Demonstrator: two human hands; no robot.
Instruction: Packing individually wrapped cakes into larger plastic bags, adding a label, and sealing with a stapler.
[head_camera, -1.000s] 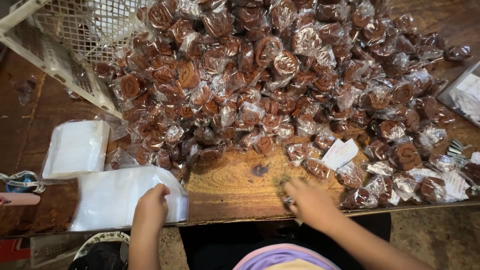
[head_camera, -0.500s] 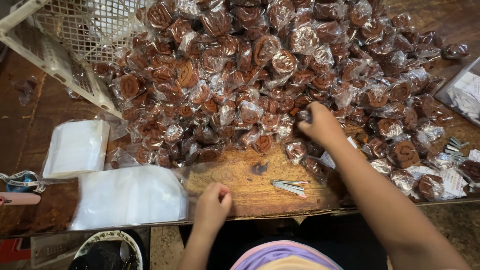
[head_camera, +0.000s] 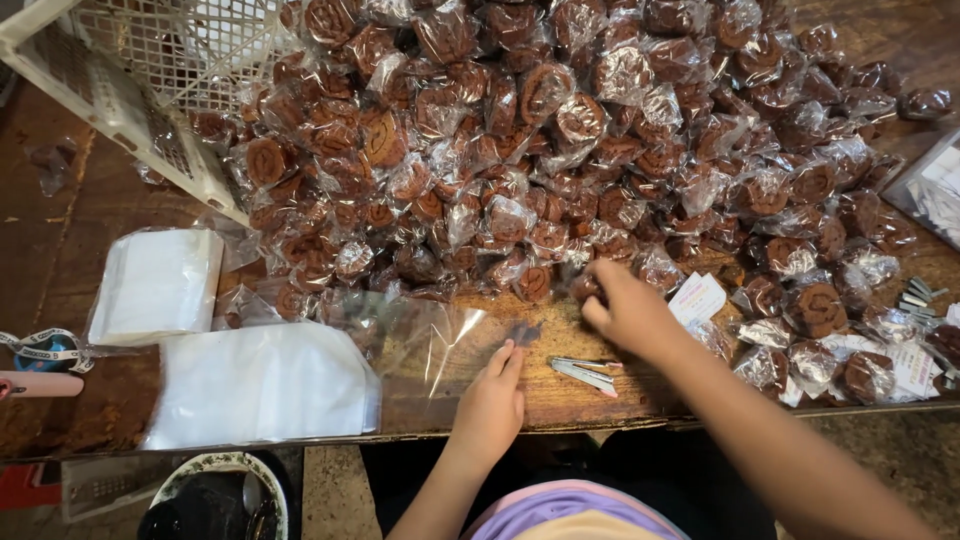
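Worn wooden table (head_camera: 600, 405) under heap of wrapped brown swirl pastries (head_camera: 560, 130). Left hand (head_camera: 492, 405) has slid forward – now flat, fingers open, pinning clear bag (head_camera: 425, 340). Right hand (head_camera: 625, 312) has drawn back from heap – fingers closed on wrapped pastry (head_camera: 583, 288), just beyond left hand.

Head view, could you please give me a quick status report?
Left hand flat on clear bag. Right hand closing on wrapped brown roll at the pile's edge. Nothing blocking.
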